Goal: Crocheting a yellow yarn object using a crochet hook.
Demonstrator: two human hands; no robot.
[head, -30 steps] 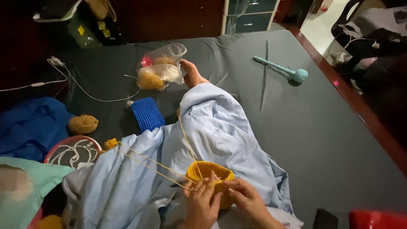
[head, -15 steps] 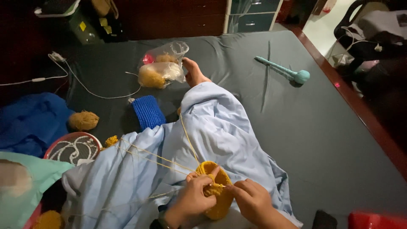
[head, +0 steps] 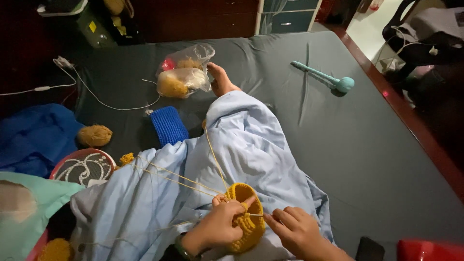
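Head view: a person sat on a grey bed (head: 377, 159), lap covered by light blue cloth (head: 251, 150).
Left hand (head: 220, 227): grip closed on the yellow crochet piece (head: 244, 217), which rested on the lap.
Right hand (head: 295, 232): fingers pinched a thin hook at the piece's edge.
Yarn: yellow strands (head: 179, 179) ran leftward.
Nearby: blue knitted piece (head: 168, 125), bag of yarn (head: 183, 77).

A clear plastic bag (head: 185, 72) lies near the far edge of the dark grey bed (head: 377, 159), holding tan and red yarn balls. Beyond the bed's far left corner, a dark green container (head: 95, 30) bears a small yellow square label (head: 92, 26).
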